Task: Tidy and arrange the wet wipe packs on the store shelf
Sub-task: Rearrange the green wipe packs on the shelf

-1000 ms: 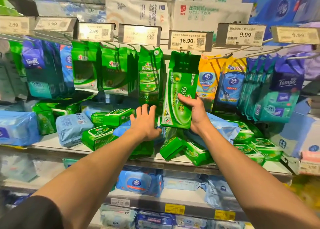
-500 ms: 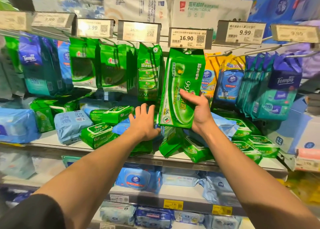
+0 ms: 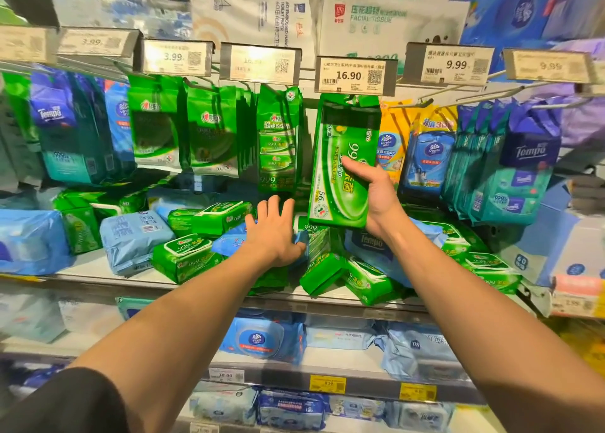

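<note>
The right hand (image 3: 373, 197) grips the tall green pack (image 3: 343, 161) by its lower right edge, thumb across the printed face and fingers curled behind. The pack stands upright, long axis near vertical, so nearly all of it rises above the grip. Its top edge sits just under the 16.90 tag (image 3: 355, 74), where the hook (image 3: 422, 100) for hanging packs should be (whether the hang hole is on a hook cannot be told; the top is crumpled and partly dark). Judging by this, the coming move turns on that top edge, well above the hand and slightly left of it: the pack has to be steered from its low end, which gives little control over the far end.

The left hand (image 3: 275, 233) is lower and to the left, fingers spread flat, pressing on a blue pack (image 3: 229, 241) in the jumble on the shelf (image 3: 85, 265). It is farther from the hook than the right.

The green pack is glossy, soft film, bright green with a pale oval flap and "999" print; it looks flexible and likely to bend when pushed from below.
</note>
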The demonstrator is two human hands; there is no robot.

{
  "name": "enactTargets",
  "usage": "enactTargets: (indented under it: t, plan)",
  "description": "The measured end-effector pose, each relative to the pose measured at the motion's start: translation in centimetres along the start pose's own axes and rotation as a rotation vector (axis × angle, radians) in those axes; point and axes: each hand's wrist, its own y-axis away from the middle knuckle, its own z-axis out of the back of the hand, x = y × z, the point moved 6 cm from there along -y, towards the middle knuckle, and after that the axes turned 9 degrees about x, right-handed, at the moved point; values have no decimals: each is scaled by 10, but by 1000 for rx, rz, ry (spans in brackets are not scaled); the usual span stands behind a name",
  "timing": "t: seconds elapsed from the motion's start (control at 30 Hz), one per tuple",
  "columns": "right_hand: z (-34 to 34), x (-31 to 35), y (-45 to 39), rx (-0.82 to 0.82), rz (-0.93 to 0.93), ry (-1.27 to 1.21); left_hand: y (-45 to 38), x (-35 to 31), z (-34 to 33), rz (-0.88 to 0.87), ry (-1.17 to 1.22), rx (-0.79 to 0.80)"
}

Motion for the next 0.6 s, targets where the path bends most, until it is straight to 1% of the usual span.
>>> enactTargets:
  t: [0.2,0.3,0.4,0.5,0.53,0.6]
  plan:
    - [16,-15,-22,-87,-86,110,-3,8,-3,21,5,2]
    - [27,-18,-40,-112,-92,221,-7,13,-3,40,5,6]
    - [34,-15,-59,-175,-32,381,-13,17,-3,53,7,8]
    - [37,-16,-77,-164,49,427,-19,22,-5,68,21,3]
    - [38,-16,-85,-159,63,475,-20,24,-6,73,29,2]
    - [38,-16,-100,-171,41,666,-22,27,-8,81,37,5]
